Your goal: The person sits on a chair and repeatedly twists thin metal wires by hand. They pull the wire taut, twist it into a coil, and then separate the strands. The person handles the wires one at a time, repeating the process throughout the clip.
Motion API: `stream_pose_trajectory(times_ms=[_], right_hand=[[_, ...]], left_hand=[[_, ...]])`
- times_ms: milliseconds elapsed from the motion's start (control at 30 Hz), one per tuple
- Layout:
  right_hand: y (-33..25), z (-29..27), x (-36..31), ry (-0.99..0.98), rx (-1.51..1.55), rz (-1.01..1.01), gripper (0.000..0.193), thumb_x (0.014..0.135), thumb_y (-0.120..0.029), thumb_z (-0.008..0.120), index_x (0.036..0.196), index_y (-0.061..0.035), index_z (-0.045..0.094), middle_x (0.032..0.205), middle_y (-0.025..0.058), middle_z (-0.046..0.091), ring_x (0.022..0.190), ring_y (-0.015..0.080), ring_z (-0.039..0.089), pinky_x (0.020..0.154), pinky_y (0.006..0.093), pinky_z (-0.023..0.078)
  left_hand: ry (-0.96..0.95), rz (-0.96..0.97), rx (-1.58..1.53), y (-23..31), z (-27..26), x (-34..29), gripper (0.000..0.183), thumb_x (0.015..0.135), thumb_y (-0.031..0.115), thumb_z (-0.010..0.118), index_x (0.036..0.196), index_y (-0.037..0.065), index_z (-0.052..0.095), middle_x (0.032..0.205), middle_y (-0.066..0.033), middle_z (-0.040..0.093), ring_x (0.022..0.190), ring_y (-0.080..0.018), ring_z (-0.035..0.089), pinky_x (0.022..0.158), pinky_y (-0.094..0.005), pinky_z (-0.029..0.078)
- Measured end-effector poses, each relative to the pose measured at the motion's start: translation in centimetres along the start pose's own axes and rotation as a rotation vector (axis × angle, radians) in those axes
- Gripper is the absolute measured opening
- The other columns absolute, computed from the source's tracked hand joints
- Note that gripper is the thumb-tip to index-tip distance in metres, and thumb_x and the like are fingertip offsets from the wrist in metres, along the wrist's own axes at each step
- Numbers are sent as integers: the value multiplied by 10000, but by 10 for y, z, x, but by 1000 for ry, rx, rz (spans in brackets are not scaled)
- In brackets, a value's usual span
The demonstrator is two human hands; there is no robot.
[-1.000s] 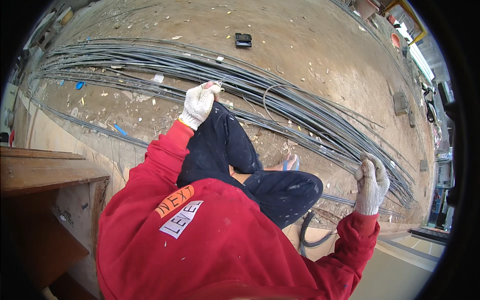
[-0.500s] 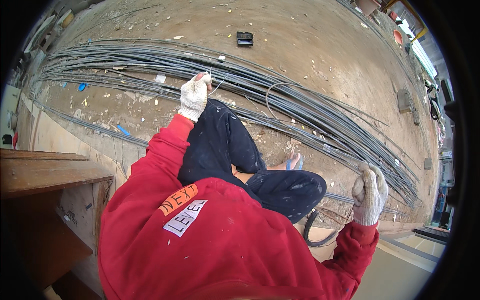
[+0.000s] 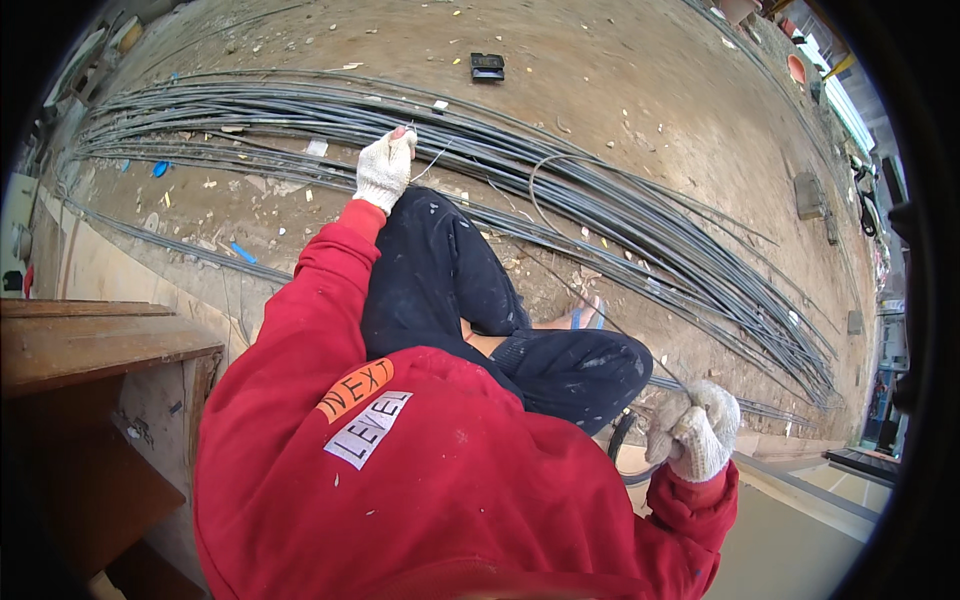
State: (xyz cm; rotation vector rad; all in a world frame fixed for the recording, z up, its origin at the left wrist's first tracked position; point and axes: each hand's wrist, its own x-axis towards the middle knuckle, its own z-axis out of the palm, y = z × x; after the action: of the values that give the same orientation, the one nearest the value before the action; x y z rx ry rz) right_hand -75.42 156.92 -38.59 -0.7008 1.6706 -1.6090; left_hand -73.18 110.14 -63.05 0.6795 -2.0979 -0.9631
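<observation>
Since the earlier frames, the left hand [image 3: 384, 168] has gone farther out over the steel rods, and the right hand [image 3: 694, 430] has come lower and nearer to the body, so both arms are now spread wider apart.

Bare dirt ground [image 3: 640, 110] fills most of the view. On it lies a long bundle of grey steel rods [image 3: 620, 215], running from the upper left to the far right, with one rod bent into a loop near the middle. A wooden bench [image 3: 100, 345] stands at the left edge. The person wears a red sweatshirt [image 3: 440, 490] and dark blue trousers [image 3: 450, 290] with paint spots, and sits with the legs crossed. One foot in a sandal [image 3: 590, 315] shows beside the knee.

Both hands wear white knitted gloves. The left grip is closed, and a thin wire [image 3: 432, 163] comes out of it toward the right, just above the rods. The right grip is also closed in a fist, near the right knee; I cannot tell what is inside it. A small black object [image 3: 487, 66] lies on the ground beyond the rods, well apart from both hands.
</observation>
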Motion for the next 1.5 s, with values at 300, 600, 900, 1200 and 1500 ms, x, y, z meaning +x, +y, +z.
stream_pose_trajectory(times_ms=[300, 600, 900, 1200, 1500], right_hand=[[133, -41, -4, 198, -646, 546, 225, 958, -79, 598, 1150, -9, 692, 742, 59, 694, 544, 93, 600, 556, 261, 480], [171, 10, -36, 352, -654, 314, 206, 985, -91, 599, 1153, -12, 689, 651, 38, 632, 517, 68, 555, 508, 240, 455], [198, 9, -55, 306, -763, 226, 226, 976, -70, 603, 1180, -28, 690, 679, 52, 644, 537, 92, 567, 533, 249, 470], [150, -13, -21, 484, -1271, -176, 268, 880, -16, 675, 1141, -58, 712, 908, 127, 701, 791, 271, 681, 737, 358, 541], [66, -37, 25, 372, -1580, -147, 278, 878, -94, 698, 1155, -106, 705, 862, 132, 691, 770, 283, 659, 707, 375, 529]], left_hand=[[-93, -197, 70, -57, -13, -48, 430, 1007, 437, 467, 1013, 82, 710, 841, -151, 707, 831, -358, 667, 740, -412, 508], [548, -406, 290, -69, -75, -76, 319, 906, 342, 650, 1084, 76, 643, 1005, -128, 684, 1018, -315, 636, 897, -415, 486], [60, -1231, -665, -66, -110, -191, 639, 871, 537, 657, 1265, 38, 595, 1164, -114, 648, 1043, -229, 612, 965, -356, 421], [54, -892, -1122, 9, -79, -130, 208, 863, 25, 697, 1032, -84, 645, 939, -162, 702, 861, -243, 702, 745, -327, 561], [4, -985, -2214, 73, -79, -51, 186, 981, 121, 564, 1117, 29, 652, 970, -85, 708, 958, -285, 688, 937, -485, 548]])
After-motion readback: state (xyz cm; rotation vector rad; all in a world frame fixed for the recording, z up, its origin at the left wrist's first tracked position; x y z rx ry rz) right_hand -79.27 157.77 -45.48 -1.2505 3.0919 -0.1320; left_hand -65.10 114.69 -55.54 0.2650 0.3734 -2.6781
